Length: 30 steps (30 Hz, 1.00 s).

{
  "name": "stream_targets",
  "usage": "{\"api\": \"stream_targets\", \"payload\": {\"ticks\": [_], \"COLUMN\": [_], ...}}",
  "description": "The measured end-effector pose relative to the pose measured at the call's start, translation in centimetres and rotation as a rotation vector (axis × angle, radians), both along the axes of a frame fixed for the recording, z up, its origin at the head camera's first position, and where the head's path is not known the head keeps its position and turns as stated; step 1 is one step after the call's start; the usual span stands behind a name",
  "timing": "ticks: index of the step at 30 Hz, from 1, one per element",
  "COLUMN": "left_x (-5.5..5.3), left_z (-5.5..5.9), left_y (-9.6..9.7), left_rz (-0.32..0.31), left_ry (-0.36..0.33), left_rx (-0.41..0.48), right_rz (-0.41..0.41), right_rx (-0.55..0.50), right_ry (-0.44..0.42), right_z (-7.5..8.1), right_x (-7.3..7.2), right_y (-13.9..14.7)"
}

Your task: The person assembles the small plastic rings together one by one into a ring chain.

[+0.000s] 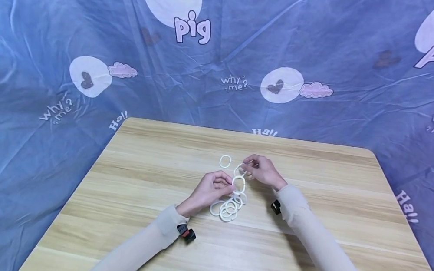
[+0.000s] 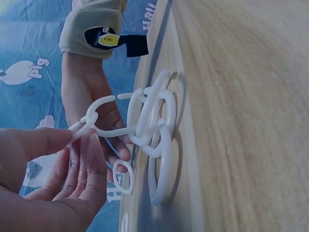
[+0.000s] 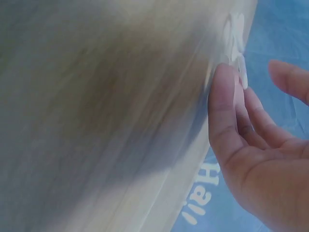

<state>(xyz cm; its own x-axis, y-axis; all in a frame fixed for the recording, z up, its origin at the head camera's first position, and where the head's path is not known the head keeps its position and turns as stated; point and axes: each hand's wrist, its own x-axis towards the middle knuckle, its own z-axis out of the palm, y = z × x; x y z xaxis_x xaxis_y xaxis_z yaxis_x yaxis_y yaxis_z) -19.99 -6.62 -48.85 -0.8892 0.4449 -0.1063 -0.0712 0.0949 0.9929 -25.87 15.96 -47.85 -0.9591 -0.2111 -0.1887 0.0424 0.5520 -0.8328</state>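
Note:
My left hand (image 1: 212,188) pinches a white C-shaped plastic ring (image 1: 244,185) between thumb and fingertips, holding it up off the table. This ring hooks into a small chain of similar white rings (image 2: 166,164), several of them linked and overlapping close over the tabletop. Just beyond, my right hand (image 1: 262,169) pinches another white ring (image 1: 235,170) by its right side. In the left wrist view that ring (image 2: 116,176) shows below the right fingertips, apart from the chain. The right wrist view partly hides it behind the thumb (image 3: 223,92).
One loose white ring (image 1: 220,160) lies flat on the wooden table (image 1: 152,155), beyond my left hand. Blue printed cloth (image 1: 220,105) hangs behind and at both sides of the table. Black camera straps (image 1: 187,233) sit on the wrists.

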Motion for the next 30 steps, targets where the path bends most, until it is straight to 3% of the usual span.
{"api": "stream_targets", "payload": {"ticks": [5,14,30], "left_x": [0.1,0.2,-0.4], "left_z": [0.0,0.0,0.2], "left_y": [0.0,0.0,-0.3], "left_rz": [-0.018,-0.011,0.006], "left_ry": [-0.018,-0.034,-0.044], "left_rx": [0.014,0.04,0.05], "right_rz": [-0.017,-0.035,-0.121], "right_rx": [-0.076,-0.116,-0.21], "right_ry": [-0.015,0.043,0.148], "right_z": [0.0,-0.5,0.8], "right_x": [0.5,1.6,3.1], "right_y": [0.9,1.4,1.1]}}
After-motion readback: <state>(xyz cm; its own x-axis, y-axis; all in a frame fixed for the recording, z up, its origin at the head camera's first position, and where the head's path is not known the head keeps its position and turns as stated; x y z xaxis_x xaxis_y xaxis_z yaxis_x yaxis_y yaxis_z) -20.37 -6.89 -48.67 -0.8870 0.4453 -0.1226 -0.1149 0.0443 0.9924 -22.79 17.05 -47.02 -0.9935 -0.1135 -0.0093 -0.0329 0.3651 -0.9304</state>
